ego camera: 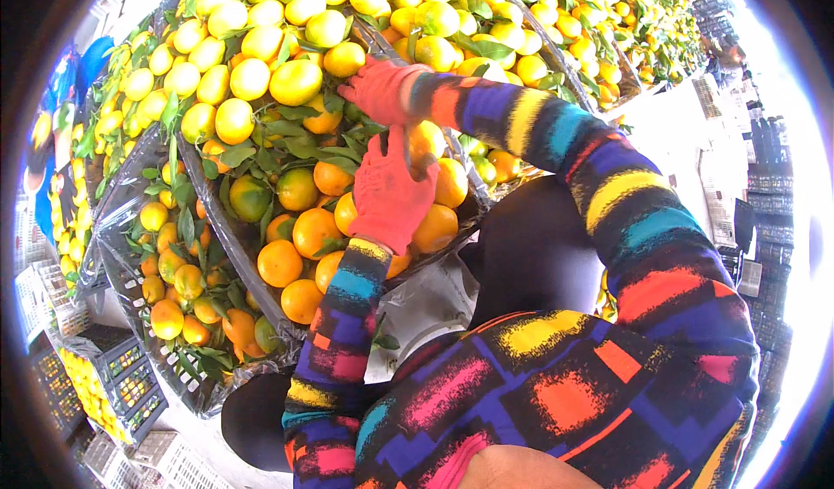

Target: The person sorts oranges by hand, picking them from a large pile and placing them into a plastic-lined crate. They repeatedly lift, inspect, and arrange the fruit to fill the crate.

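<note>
Both hands wear pinkish-red gloves. My left hand point(394, 196) lies palm down over the oranges in a plastic-lined crate, its thumb and fingers apart. An orange point(427, 139) sits just beyond its thumb and fingertips. Farther up, my right hand point(381, 91) reaches in among the fruit with its fingers bent; its palm side is hidden, so whether it holds anything does not show. Beside its fingertips is a yellow-orange citrus fruit point(345, 59). Green leaves point(293, 137) lie among the fruit left of both hands. Larger oranges point(316, 232) fill the near part of the crate.
A lined crate's dark edge point(228, 248) divides the fruit from another crate of leafy oranges point(189, 280). More fruit-filled crates extend beyond. My dark-clad knee point(541, 248) is close to the crate's right side. Stacked crates point(124, 385) stand lower left; a person in blue point(62, 85) is upper left.
</note>
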`<state>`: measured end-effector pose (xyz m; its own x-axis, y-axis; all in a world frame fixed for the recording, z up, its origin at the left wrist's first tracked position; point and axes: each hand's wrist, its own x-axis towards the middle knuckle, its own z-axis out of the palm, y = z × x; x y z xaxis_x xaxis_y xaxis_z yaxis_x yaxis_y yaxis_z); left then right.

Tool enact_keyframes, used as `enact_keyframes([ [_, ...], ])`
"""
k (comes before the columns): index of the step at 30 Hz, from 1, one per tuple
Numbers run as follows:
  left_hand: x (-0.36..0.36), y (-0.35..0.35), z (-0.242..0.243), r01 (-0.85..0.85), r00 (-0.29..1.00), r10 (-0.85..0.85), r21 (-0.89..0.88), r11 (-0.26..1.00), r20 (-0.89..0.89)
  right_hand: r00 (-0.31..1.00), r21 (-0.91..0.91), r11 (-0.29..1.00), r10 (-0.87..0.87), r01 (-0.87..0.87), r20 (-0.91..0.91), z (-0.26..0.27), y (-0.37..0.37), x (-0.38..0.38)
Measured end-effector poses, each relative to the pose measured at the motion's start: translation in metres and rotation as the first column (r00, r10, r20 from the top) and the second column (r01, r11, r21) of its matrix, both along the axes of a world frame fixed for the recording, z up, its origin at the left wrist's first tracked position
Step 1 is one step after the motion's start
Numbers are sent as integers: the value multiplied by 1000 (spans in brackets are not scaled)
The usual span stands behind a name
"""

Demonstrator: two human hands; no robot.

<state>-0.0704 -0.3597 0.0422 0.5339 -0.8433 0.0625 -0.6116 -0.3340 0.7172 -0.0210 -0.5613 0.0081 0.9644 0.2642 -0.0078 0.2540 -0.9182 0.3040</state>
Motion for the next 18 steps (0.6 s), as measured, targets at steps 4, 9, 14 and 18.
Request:
enact_keyframes([
  [4,0,0,1,4,1000,-4,15,1000,0,814,-137,966,-259,220,-520,-10,16,29],
  [9,0,0,3,-4,1000,4,9,1000,-4,806,8,982,-152,190,-572,-22,5,46],
  [14,1,-1,2,6,1000,-6,13,1000,-22,604,-155,959,-271,237,-750,-32,9,55],
  [18,1,0,0,-10,1000,10,-21,1000,14,697,-517,678,-689,523,-199,-7,28,46],
])
